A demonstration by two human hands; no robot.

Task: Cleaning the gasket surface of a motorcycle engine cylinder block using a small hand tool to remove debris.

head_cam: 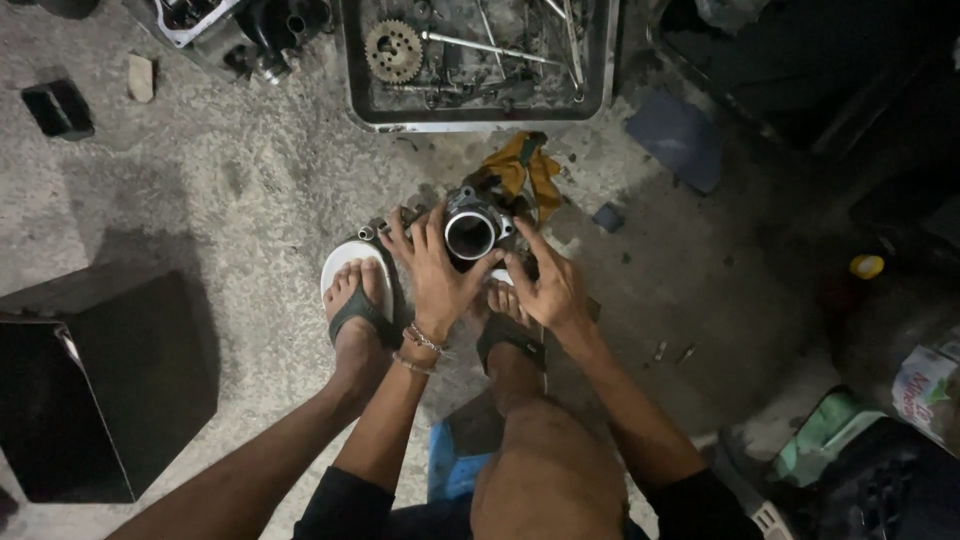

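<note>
Both hands on the engine cylinder (471, 232), which sits on the concrete floor (250, 190) just ahead of the person's sandalled feet, bore facing up at the camera. Left hand (437, 275) wraps the cylinder's left side, fingers spread over the rim; right hand (548, 288) grips the right side, index finger up along the edge. Hands are apart, one per flank, both clamped on the part. Yellow rag (525, 170) lies just behind the cylinder, touching or nearly so. Metal tray (352, 70) further back, well apart from the cylinder: holds a toothed sprocket (393, 50), a long rod tool (490, 46) and several other rods or wrenches, plus small bits too murky to identify. Black box (110, 380) stands at the left; its contents cannot be seen.
</note>
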